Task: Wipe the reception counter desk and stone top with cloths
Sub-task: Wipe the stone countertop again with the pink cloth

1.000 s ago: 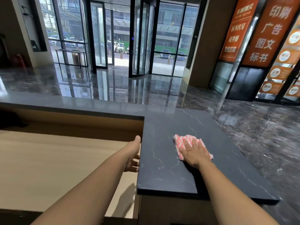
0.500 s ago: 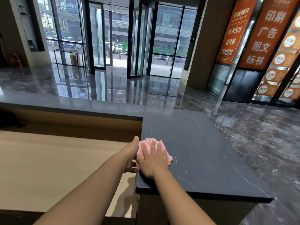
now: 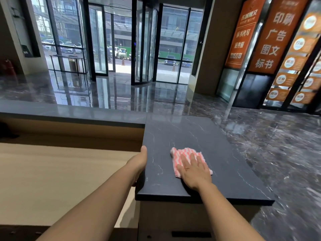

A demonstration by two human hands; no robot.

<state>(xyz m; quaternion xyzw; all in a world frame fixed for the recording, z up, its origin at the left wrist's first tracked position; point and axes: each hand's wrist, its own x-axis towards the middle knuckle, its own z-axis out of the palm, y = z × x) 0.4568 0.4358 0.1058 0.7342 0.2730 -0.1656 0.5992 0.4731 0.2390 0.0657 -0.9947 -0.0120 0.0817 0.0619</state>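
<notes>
Pink-and-white striped cloth (image 3: pixel 188 159) lying flat on the dark stone top (image 3: pixel 225 162) of the counter, toward its near end and roughly midway across its width. The right hand (image 3: pixel 194 171) is pressing down on the cloth with the fingers (image 3: pixel 192 158) spread wide and flat, holding nothing in a grip; the cloth is showing beyond the fingertips and to both sides of them, while the palm is covering its near edge. The left hand (image 3: pixel 139 163) is bracing against the left edge of the stone top, thumb resting on the upper surface and the other fingers hidden below the edge, so their posture cannot be told. To the left of that hand, and lower, the pale wooden desk surface (image 3: pixel 60 171) is lying bare in view. Beyond the fingertips, the stone top is running away toward a long ledge (image 3: pixel 69 111), with the polished lobby floor (image 3: pixel 278 145) and the glass doors (image 3: pixel 142 46) behind.

Step in hand, as judged: wiping the stone top with a flat-palm stroke. Much of the stone beyond and to the right of the fingers appears still to need covering, and the wooden desk looks untouched by any cloth here. The next move is calling for steady downward pressure while sliding the cloth sideways or forward, keeping the fingers flat so the cloth is not bunching, and stopping short of the edge so it is not slipping off.
</notes>
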